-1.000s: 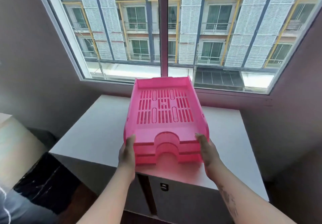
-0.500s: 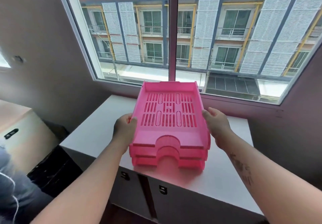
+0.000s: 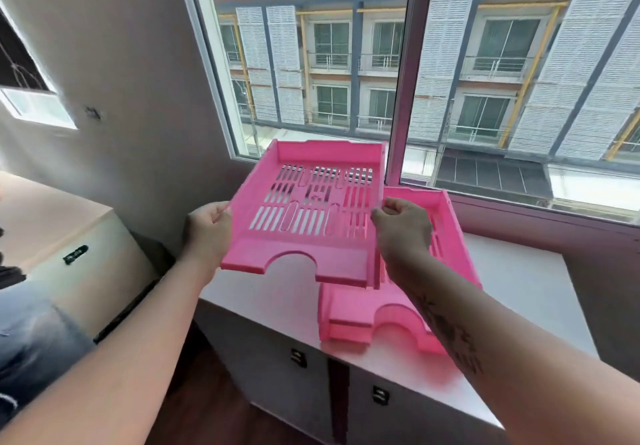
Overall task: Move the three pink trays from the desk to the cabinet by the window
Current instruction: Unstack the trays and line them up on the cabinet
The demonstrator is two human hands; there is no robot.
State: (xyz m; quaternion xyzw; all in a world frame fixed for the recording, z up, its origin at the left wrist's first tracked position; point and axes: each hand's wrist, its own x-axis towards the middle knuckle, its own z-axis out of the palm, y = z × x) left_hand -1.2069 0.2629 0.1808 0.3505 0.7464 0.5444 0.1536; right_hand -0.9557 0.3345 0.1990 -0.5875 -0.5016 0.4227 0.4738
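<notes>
I hold one pink slotted tray [image 3: 311, 233] in the air above the left part of the white cabinet [image 3: 519, 271] under the window. My left hand [image 3: 207, 233] grips the tray's left side wall and my right hand [image 3: 403, 233] grips its right side wall. Two more pink trays [image 3: 360, 323] lie stacked on the cabinet top, below and to the right of the lifted one. My right forearm hides part of that stack.
The window [image 3: 415, 63] runs close behind the cabinet. A grey wall [image 3: 121, 46] stands to the left. A beige desk [image 3: 45, 223] sits at lower left. The cabinet doors [image 3: 298, 358] face me below, with dark wood floor [image 3: 194, 406] in front.
The top tray has come off the stack, rising up and to the left in both hands. The other two trays stay on the cabinet. My view has swung left.
</notes>
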